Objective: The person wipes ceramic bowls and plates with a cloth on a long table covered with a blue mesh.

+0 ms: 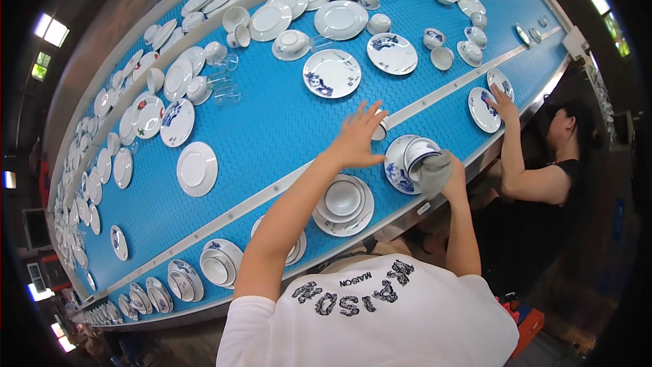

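Observation:
My left hand point(360, 137) reaches over the metal divider strip, fingers spread. Right beside its fingers and thumb is a small white cup point(380, 126), partly hidden by the hand. My right hand point(454, 178) is closed on a grey cloth point(433, 172), which covers its fingers and presses against a white bowl with a blue rim point(415, 151). That bowl sits tilted on a blue-patterned plate point(396, 171). Below my left forearm, a white bowl point(342, 198) rests in a stack on a larger plate point(365, 216).
The blue belt point(265, 119) carries many plates, bowls, cups and glasses beyond the divider strip point(424, 103). Bowl-and-plate sets point(219, 268) line the near lane at left. At right, a co-worker's hand point(502, 105) touches one of two patterned plates point(483, 110).

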### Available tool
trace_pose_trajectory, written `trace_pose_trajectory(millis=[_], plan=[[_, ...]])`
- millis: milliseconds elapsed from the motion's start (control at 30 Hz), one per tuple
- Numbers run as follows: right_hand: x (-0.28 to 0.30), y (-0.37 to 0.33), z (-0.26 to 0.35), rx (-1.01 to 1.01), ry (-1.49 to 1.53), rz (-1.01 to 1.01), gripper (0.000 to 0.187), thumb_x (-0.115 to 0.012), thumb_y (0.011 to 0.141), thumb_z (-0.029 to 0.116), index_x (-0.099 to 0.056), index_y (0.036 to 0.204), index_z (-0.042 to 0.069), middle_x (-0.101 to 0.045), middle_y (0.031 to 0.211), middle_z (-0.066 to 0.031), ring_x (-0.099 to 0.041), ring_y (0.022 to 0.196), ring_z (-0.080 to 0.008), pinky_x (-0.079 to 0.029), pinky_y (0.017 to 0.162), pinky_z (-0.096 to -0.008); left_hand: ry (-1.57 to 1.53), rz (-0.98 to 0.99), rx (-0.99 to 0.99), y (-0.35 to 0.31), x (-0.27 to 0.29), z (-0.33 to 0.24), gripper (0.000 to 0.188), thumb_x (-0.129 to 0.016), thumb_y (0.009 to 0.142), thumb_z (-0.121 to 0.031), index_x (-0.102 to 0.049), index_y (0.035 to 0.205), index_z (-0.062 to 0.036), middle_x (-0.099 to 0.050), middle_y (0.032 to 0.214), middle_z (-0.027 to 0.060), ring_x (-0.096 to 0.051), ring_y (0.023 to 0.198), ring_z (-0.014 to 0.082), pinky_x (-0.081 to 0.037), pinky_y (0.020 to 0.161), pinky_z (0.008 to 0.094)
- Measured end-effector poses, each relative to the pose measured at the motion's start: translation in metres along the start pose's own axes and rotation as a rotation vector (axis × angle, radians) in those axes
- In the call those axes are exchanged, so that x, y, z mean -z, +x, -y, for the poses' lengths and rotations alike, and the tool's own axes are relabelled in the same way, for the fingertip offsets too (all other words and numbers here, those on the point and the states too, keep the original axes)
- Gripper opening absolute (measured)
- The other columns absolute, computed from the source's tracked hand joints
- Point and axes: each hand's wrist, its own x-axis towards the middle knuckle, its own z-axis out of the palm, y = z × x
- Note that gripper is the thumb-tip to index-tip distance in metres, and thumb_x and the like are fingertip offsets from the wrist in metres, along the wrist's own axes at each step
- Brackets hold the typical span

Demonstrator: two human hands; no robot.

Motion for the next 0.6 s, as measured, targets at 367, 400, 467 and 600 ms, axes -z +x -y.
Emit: trace_pose_trajectory(millis=[367,400,467,600], plan=[[0.075,0.056,-0.079,-0.239,1.404,0.038,0.046,-0.039,0.091,0.032,-0.036,0.130,0.009,-0.050,0.115,-0.0058,-0.051,0.103,-0.0203,-0.046,0.083,-0.0349,-0.758,0.134,0.810,0.069,-0.053,0.039,0.058,-0.047,0.070,0.006,-0.036,0.126,-0.0044,-0.049,0.114,0.0207,-0.059,0.094,0.0314,-0.054,0.072,0.0369],[0.080,0.060,-0.069,-0.218,1.467,0.141,0.051,-0.037,0.091,0.037,-0.031,0.133,0.009,-0.048,0.118,-0.0054,-0.049,0.105,-0.0202,-0.046,0.084,-0.0355,-0.757,0.128,0.819,0.066,-0.054,0.042,0.058,-0.047,0.070,0.006,-0.036,0.126,-0.0044,-0.049,0.114,0.0207,-0.059,0.094,0.0314,-0.054,0.072,0.0369],[0.082,0.077,-0.071,-0.174,1.416,0.211,0.050,-0.040,0.090,0.034,-0.032,0.133,0.008,-0.048,0.118,-0.0055,-0.049,0.105,-0.0199,-0.046,0.085,-0.0365,-1.199,0.038,0.916,0.061,-0.054,0.043,0.060,-0.046,0.070,0.006,-0.029,0.126,-0.0046,-0.052,0.105,0.0185,-0.063,0.081,0.0263,-0.056,0.054,0.0328],[0.072,0.125,-0.055,0.313,0.592,0.244,0.045,-0.051,0.086,0.018,-0.037,0.127,0.004,-0.051,0.114,-0.0054,-0.051,0.100,-0.0175,-0.044,0.086,-0.0324,-1.405,0.061,0.790,0.055,-0.041,0.029,0.064,-0.055,0.070,-0.003,-0.029,0.129,-0.0045,-0.051,0.111,0.0176,-0.060,0.091,0.0270,-0.057,0.065,0.0361]])
